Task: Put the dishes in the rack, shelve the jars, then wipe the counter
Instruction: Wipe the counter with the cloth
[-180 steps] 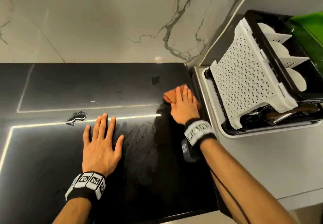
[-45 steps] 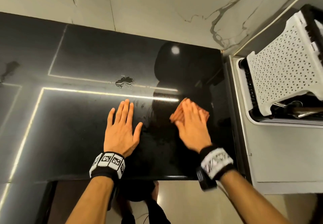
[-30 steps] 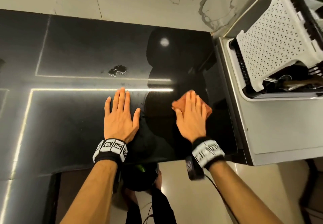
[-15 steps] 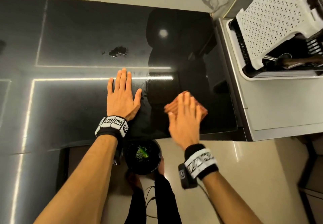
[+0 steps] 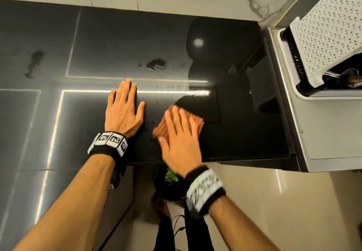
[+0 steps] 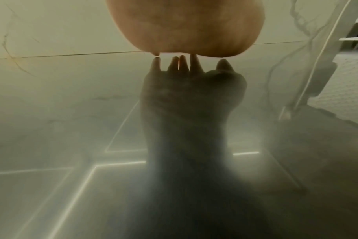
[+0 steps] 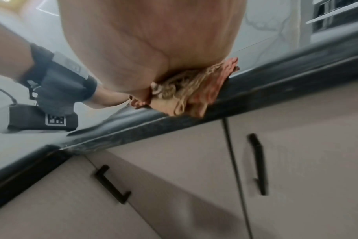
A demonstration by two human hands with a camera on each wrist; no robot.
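Note:
The black glossy counter (image 5: 98,41) fills the head view. My right hand (image 5: 181,133) lies flat with straight fingers on an orange cloth (image 5: 197,122) and presses it onto the counter near the front edge. In the right wrist view the orange cloth (image 7: 196,93) sits bunched under the palm, right at the counter's black front edge (image 7: 255,90). My left hand (image 5: 122,111) rests flat on the counter just left of the cloth, fingers straight. A small water puddle (image 5: 155,64) lies beyond the left hand. The dish rack (image 5: 329,33) stands at the far right.
A dark smear (image 5: 34,61) marks the counter at far left. The white ledge (image 5: 323,129) under the rack adjoins the counter's right side. Below the front edge are beige cabinet doors with black handles (image 7: 257,163), and a dark bin (image 5: 169,182) stands on the floor.
My right hand has slid the cloth leftward along the front of the counter, closer to the left hand. The left hand has stayed flat in place.

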